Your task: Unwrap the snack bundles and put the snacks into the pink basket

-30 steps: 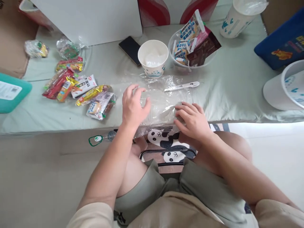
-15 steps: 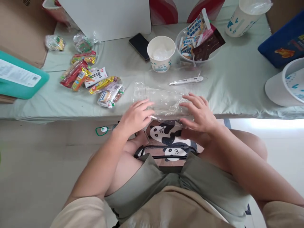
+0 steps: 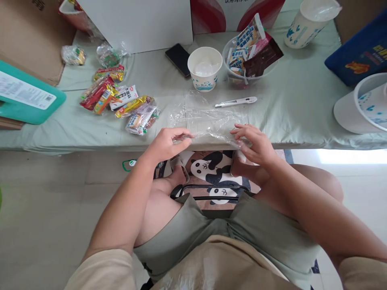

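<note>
A transparent, crinkled plastic bag (image 3: 208, 119) lies flat at the front of the cloth-covered table, its near edge along the table's rim. My left hand (image 3: 167, 143) is at the bag's near left corner, thumb and fingertips pinched on the film. On the right side, the fingers of my right hand (image 3: 254, 141) curl in and grip the bag's near right edge. Just behind the bag lies a white utility knife (image 3: 236, 102). Farther back stands a paper cup (image 3: 204, 82) with some transparent plastic inside.
Left of the bag lies a pile of wrapped snacks (image 3: 121, 98). A plastic tub (image 3: 250, 80) of snack packets and a phone (image 3: 177, 59) are behind. A green container (image 3: 33, 112) stands far left; a white bucket (image 3: 346, 117) and blue package (image 3: 353, 56) stand right.
My fingers, spread over the bag before, have drawn together at its near corners. The bag's near edge has shifted and its film now lies more spread out towards the cup.
</note>
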The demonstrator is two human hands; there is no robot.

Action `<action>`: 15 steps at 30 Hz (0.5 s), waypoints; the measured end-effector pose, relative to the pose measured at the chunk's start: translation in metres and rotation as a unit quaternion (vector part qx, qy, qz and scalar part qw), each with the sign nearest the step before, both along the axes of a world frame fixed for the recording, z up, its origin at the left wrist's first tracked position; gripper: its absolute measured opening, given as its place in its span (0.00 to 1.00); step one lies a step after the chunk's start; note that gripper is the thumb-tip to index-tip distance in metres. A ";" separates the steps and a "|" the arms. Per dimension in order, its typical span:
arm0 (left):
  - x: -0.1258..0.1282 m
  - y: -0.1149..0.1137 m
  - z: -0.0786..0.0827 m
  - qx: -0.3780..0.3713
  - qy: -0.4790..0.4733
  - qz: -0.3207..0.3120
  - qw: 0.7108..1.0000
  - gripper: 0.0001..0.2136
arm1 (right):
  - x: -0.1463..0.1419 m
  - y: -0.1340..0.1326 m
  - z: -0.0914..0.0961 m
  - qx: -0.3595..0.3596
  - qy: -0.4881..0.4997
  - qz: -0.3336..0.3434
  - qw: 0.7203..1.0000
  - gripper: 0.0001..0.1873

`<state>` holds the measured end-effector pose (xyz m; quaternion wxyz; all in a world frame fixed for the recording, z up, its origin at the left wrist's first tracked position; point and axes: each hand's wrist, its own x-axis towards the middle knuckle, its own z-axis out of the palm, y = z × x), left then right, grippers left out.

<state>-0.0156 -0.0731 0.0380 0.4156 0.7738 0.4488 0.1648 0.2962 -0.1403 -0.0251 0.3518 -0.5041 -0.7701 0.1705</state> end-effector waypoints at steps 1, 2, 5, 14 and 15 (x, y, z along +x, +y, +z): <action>-0.001 0.000 0.002 -0.006 0.010 -0.027 1.000 0.18 | -0.001 0.001 0.002 -0.017 0.051 -0.026 0.998 0.05; -0.002 0.000 0.004 -0.009 0.027 -0.052 0.998 0.21 | -0.003 0.002 0.004 -0.033 0.099 -0.055 0.993 0.04; -0.004 0.000 0.006 -0.005 0.080 -0.082 0.993 0.30 | -0.004 0.007 0.003 -0.049 0.223 -0.117 0.966 0.04; -0.004 0.014 -0.030 0.130 0.122 -0.096 0.979 0.25 | 0.030 0.022 -0.015 -0.110 0.165 -0.019 0.980 0.13; -0.004 0.016 -0.034 0.147 0.123 -0.089 0.977 0.21 | 0.032 0.024 -0.013 -0.103 0.144 -0.022 0.984 0.14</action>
